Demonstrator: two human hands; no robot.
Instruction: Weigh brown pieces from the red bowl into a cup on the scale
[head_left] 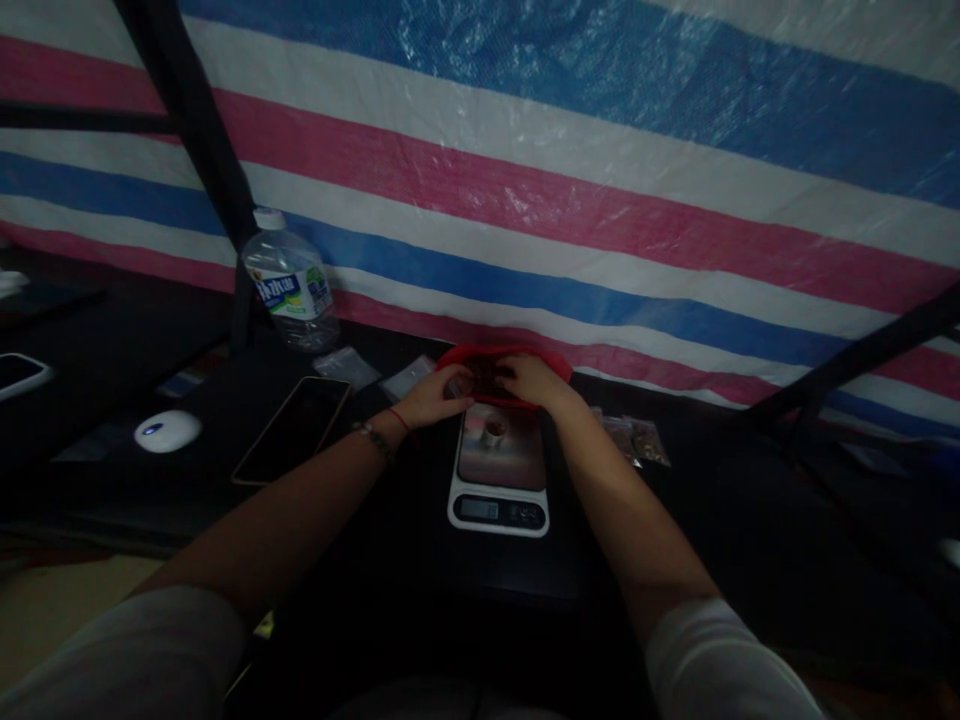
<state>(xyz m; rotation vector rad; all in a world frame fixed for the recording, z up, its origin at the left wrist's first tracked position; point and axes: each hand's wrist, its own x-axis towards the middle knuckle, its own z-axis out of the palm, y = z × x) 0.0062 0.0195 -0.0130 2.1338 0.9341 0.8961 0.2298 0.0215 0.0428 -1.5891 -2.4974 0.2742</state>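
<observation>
A red bag (551,364) lies with its mouth spread behind the kitchen scale, dark small contents inside. At its left side, my left hand (433,397) is closed on what looks like a small clear plastic bag (459,384). My right hand (531,380) reaches into the red bag from the right, its fingers curled at the dark contents. What its fingertips hold is too dark to make out. Between my forearms sits the white kitchen scale (499,530), its display lit, with a small round cup-like shape (494,432) on its plate.
Flat clear bags (346,367) lie left of my left hand, near a phone (296,430), a white mouse (168,431) and a large plastic bottle (291,285). Filled small bags (646,441) lie beyond my right forearm. A striped tarp (525,210) hangs behind the black table (487,570).
</observation>
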